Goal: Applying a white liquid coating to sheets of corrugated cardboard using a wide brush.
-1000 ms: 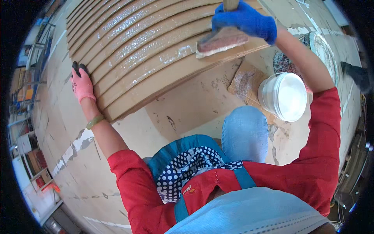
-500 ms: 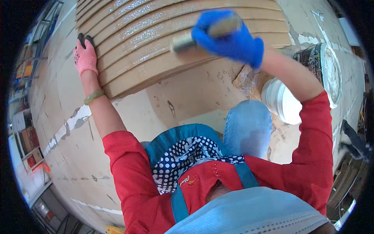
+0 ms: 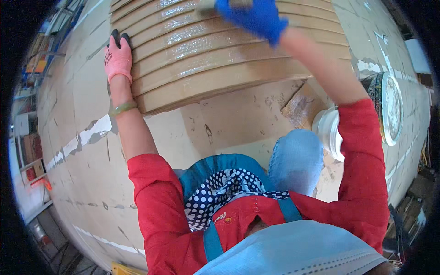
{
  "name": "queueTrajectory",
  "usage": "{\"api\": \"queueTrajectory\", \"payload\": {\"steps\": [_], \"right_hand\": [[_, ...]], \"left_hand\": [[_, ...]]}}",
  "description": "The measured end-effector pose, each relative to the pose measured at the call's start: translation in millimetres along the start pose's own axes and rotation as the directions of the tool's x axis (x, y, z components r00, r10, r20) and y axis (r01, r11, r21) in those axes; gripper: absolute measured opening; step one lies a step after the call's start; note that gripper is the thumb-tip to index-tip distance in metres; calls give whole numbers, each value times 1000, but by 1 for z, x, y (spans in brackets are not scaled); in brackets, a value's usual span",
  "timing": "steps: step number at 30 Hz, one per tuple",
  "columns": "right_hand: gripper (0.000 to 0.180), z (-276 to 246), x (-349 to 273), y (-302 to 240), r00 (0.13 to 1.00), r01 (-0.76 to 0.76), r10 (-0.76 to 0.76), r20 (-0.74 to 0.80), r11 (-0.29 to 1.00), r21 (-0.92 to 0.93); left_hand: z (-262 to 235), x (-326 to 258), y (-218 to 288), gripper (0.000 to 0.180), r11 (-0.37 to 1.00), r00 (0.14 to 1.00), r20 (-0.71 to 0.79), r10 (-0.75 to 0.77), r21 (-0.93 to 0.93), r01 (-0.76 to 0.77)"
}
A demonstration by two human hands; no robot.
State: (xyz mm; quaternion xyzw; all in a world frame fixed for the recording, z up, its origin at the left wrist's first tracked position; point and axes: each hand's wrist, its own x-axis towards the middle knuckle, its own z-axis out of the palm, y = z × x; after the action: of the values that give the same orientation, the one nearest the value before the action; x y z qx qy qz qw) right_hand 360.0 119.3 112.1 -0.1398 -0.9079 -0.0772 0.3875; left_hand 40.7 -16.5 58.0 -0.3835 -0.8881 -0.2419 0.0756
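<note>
A stack of overlapping brown cardboard strips [image 3: 220, 59], wet and shiny on top, lies on the floor ahead of me. My left hand [image 3: 118, 57], in a pink glove with dark fingertips, presses flat on the stack's left end. My right hand [image 3: 256, 18], in a blue glove, grips a wide brush [image 3: 206, 6] at the top edge of the picture, over the far strips. Only the near part of the brush shows.
A white bucket [image 3: 326, 133] stands by my right knee, beside a larger round tub [image 3: 389, 107] with a pale lid. Flat cardboard sheets [image 3: 91, 151] with white tape cover the floor. Shelves [image 3: 27, 137] line the left edge.
My right hand has carried the brush up and away across the strips, from the near boards to the far ones. My left hand stays pressed on the stack's left end.
</note>
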Motion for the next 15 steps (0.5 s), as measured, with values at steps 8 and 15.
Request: {"api": "queueTrajectory", "payload": {"steps": [8,15], "right_hand": [[24,-13,68,-19,960,-278,244,133,823,496],[29,47,151,43,942,-305,236,239,899,314]], "left_hand": [[-11,-6,-2,57,999,998,-58,14,45,-11],[-2,-12,39,57,998,1000,3,-6,-69,6]]}}
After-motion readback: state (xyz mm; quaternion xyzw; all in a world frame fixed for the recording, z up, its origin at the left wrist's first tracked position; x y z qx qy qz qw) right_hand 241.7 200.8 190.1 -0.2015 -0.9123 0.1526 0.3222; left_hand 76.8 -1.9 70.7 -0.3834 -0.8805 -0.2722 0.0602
